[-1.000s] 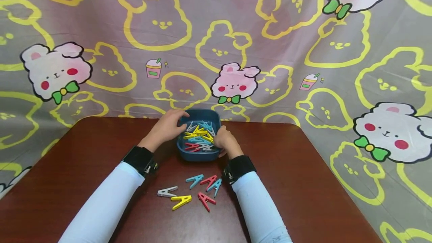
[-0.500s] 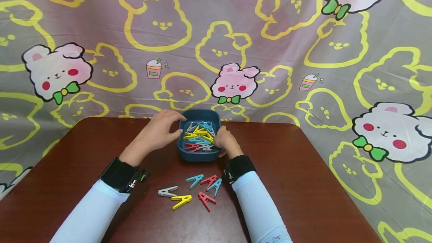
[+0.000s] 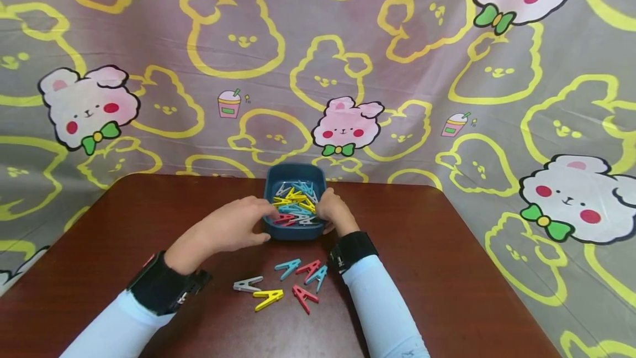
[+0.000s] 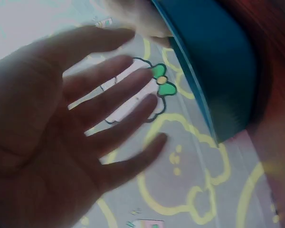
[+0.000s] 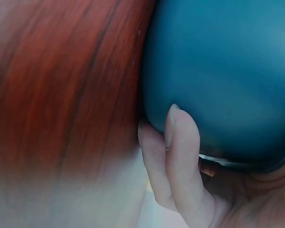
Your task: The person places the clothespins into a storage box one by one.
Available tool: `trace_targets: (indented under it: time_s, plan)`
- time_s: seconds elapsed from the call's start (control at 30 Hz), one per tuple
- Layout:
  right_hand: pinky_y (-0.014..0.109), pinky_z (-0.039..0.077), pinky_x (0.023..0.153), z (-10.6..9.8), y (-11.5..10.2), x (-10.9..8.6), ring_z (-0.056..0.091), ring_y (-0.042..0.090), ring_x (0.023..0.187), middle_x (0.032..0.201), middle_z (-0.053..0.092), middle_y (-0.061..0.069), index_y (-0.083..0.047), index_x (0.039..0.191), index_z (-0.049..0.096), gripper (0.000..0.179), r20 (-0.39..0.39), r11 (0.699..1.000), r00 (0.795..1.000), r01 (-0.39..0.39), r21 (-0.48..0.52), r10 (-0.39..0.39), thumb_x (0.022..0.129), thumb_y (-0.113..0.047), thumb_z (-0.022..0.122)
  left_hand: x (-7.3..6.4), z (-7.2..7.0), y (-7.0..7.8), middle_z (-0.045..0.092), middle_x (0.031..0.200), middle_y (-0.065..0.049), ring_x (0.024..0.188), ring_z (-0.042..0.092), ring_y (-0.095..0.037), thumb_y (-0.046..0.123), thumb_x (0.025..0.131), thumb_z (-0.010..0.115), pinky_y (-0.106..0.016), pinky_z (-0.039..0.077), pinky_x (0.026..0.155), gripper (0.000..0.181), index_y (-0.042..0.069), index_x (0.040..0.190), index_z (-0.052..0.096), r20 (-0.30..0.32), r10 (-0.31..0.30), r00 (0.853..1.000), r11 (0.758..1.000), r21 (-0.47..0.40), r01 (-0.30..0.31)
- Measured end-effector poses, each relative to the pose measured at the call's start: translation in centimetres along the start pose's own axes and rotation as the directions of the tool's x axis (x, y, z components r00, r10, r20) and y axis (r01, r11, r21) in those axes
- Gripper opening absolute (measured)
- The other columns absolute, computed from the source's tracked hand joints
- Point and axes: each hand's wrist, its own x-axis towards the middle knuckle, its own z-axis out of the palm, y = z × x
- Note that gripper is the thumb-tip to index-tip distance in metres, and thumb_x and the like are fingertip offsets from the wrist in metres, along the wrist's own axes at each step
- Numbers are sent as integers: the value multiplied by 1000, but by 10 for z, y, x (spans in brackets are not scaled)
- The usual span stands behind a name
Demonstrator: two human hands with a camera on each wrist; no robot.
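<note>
A dark blue plastic bin (image 3: 297, 232) stands near the far table edge, holding several yellow, blue, red and grey clothespins (image 3: 296, 199). My right hand (image 3: 335, 209) grips the bin's right side; in the right wrist view its fingers (image 5: 183, 142) lie against the outer wall. My left hand (image 3: 237, 224) is at the bin's left front, and its fingertips overlap the rim in the head view. The left wrist view shows that hand (image 4: 76, 123) with fingers spread, holding nothing. Closer to me lie a grey clothespin (image 3: 247, 284), a yellow one (image 3: 268, 298), two blue and two red (image 3: 305, 298).
The brown wooden table (image 3: 422, 269) spreads out on both sides of the bin. Behind its far edge hangs a grey cloth (image 3: 412, 82) printed with cartoon bears and rabbits. Black camera straps circle both wrists.
My left hand has let go of the bin's left rim and come back toward me, down the bin's left side. My right hand keeps its grip; the loose clothespins stay put.
</note>
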Motion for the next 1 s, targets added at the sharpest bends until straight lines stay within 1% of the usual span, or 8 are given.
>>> trace_targets:
  time_s: [0.1,0.2,0.27,0.37,0.47,0.57,0.83,1.0]
  plan:
    - [40,67,57,0,1,-1,75,37,70,169,37,28,-8,174,4,78,4,1000,1000,2,-1,-2,113,-14,52,-4,3,10,76,130,-9,116,67,-26,19,88,91,-49,64,102,47,10,131,74,146,-26,989,999,-41,32]
    - [41,67,58,-1,2,-1,74,38,72,167,39,29,-7,174,6,77,-1,1000,1000,12,7,-12,113,-14,52,-5,10,18,76,126,-8,112,65,-24,15,84,93,-50,64,99,48,12,129,75,273,-64,960,993,-78,89]
    - [41,67,58,-1,2,-1,75,38,74,166,39,29,-7,173,7,76,-1,1000,1000,17,12,-16,113,-15,52,-5,15,20,76,119,-5,107,63,-22,13,82,95,-49,64,94,48,14,126,76,330,-83,940,989,-87,117]
    - [41,67,59,-2,2,0,75,39,76,165,40,30,-6,173,7,77,11,1000,1000,16,15,-16,112,-14,53,-5,22,21,74,108,-1,98,61,-18,9,79,96,-45,65,87,49,16,123,76,383,-117,916,984,-79,159]
    - [42,67,58,-2,2,1,74,39,76,165,40,30,-6,173,7,77,23,1000,1000,12,19,-12,112,-14,54,-3,27,20,72,99,0,91,61,-17,8,76,98,-41,63,83,47,17,117,76,420,-136,897,982,-66,180]
    - [41,67,58,-1,1,2,74,39,74,163,42,31,-6,173,6,77,25,1000,1000,15,17,-15,113,-15,53,-3,30,20,71,95,0,87,61,-16,8,75,99,-40,61,80,43,17,111,77,441,-152,884,980,-48,192]
    - [41,67,58,0,2,3,74,38,75,158,45,31,-6,172,8,75,22,1000,1000,16,23,-16,112,-13,52,-3,37,21,72,95,-4,85,62,-21,4,73,99,-46,63,82,42,11,108,76,451,-205,869,972,-14,237]
    - [41,67,58,0,3,4,74,38,77,154,47,30,-7,172,11,73,24,999,1000,1,32,-2,112,-13,52,-1,41,21,70,96,-4,86,61,-22,3,73,99,-45,63,81,42,13,106,74,450,-225,864,968,6,249]
